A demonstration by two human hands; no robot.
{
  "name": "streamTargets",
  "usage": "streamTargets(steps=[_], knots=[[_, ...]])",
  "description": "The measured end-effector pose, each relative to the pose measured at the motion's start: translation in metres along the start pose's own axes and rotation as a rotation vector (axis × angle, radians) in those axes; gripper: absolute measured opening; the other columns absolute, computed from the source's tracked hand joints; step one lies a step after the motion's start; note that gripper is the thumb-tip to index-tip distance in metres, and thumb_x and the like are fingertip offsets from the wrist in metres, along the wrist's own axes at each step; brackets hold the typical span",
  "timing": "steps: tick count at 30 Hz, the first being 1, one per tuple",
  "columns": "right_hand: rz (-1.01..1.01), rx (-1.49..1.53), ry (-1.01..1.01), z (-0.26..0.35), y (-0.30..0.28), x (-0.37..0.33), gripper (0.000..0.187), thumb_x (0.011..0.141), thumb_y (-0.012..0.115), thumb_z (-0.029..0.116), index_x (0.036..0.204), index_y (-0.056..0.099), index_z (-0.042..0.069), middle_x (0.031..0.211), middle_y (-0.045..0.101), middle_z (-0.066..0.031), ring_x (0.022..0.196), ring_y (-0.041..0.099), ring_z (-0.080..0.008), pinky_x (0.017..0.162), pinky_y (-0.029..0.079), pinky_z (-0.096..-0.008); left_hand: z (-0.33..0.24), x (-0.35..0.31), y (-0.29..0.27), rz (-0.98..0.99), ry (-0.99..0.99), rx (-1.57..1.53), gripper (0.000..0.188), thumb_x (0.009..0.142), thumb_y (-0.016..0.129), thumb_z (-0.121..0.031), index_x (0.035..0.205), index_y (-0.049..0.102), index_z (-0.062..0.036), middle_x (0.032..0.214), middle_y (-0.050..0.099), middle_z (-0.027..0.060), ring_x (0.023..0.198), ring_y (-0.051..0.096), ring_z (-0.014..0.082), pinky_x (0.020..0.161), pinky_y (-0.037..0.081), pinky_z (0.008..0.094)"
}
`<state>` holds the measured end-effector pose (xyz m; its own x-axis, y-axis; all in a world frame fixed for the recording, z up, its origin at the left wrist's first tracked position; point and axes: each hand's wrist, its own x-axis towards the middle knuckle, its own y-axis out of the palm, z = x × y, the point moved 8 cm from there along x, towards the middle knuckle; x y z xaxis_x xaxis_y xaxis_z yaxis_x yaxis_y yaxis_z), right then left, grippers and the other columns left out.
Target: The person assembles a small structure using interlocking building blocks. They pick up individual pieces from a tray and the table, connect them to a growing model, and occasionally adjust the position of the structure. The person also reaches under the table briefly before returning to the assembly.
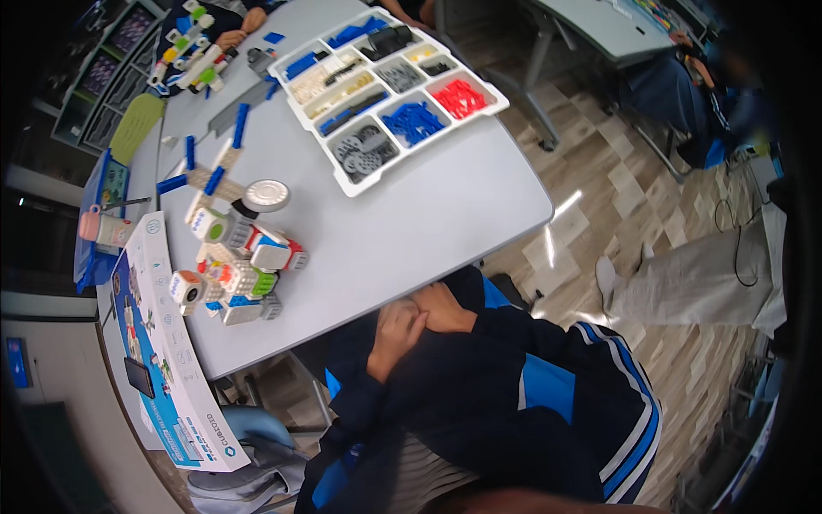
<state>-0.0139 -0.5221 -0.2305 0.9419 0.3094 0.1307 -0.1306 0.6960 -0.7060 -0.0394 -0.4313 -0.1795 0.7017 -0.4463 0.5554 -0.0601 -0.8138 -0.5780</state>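
My left hand [397,336] and my right hand [447,310] rest together at my lap, just below the table's near edge. Both look closed, fingers curled in and pressed against each other, and I see no object in them. Some of the right fingers are hidden where the hands meet. Nearest to them on the grey table [385,248] stands a toy model of white, orange, green and blue building pieces [235,278]. Blue beams [242,125] stick up from its far side, and a white round wheel [266,195] sits at its top right.
A white sorting tray [499,104] with blue, red, grey and black parts lies at the far side. Left of the model leans a large printed box [184,343]. Across the table, another person's hand [231,38] is beside a second model [201,64]. A pink-lidded bottle [111,230] stands left.
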Motion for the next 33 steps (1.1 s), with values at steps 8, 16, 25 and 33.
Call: streamTargets(steps=[8, 16, 25, 33], knots=[[0.024, 0.209, 0.011, -0.027, 0.011, -0.011, 0.024, 0.089, 0.058, 0.021, 0.104, 0.069, 0.005, 0.105, 0.069, -0.018, 0.098, 0.063, -0.0354, 0.086, 0.048, -0.0436, 0.014, -0.008, 0.016, 0.122, -0.125, 0.04, 0.018, 0.09, 0.068, -0.026, 0.096, 0.067, -0.0085, 0.097, 0.065, 0.0088, 0.09, 0.063, 0.0293, 0.08, 0.05, 0.0398], [0.022, -0.047, -0.161, -0.041, 0.026, 0.004, 0.016, 0.09, 0.06, 0.017, 0.089, 0.065, 0.002, 0.088, 0.068, -0.0168, 0.083, 0.067, -0.0356, 0.067, 0.052, -0.0421, 0.004, -0.004, -0.011, -0.094, 0.044, -0.007, 0.025, 0.093, 0.063, -0.028, 0.086, 0.056, -0.0052, 0.094, 0.055, 0.011, 0.093, 0.056, 0.0316, 0.085, 0.046, 0.0422], [0.081, -0.095, -0.056, -0.036, 0.012, 0.014, 0.021, 0.096, 0.057, 0.019, 0.093, 0.062, -0.001, 0.081, 0.067, -0.019, 0.075, 0.065, -0.0354, 0.065, 0.049, -0.0414, -0.005, -0.011, -0.04, 0.031, -0.036, 0.071, 0.019, 0.092, 0.065, -0.025, 0.09, 0.059, -0.0074, 0.098, 0.059, 0.007, 0.098, 0.057, 0.0257, 0.085, 0.047, 0.0377], [0.195, 0.603, 0.436, -0.026, -0.002, -0.001, 0.028, 0.1, 0.059, 0.03, 0.098, 0.062, 0.002, 0.079, 0.048, 0.0022, 0.069, 0.037, -0.0073, 0.064, 0.031, -0.025, 0.152, -0.301, -0.198, -1.069, -0.949, -0.1, 0.024, 0.097, 0.065, -0.028, 0.103, 0.067, -0.0052, 0.102, 0.068, 0.0035, 0.089, 0.064, 0.0152, 0.076, 0.051, 0.03]])
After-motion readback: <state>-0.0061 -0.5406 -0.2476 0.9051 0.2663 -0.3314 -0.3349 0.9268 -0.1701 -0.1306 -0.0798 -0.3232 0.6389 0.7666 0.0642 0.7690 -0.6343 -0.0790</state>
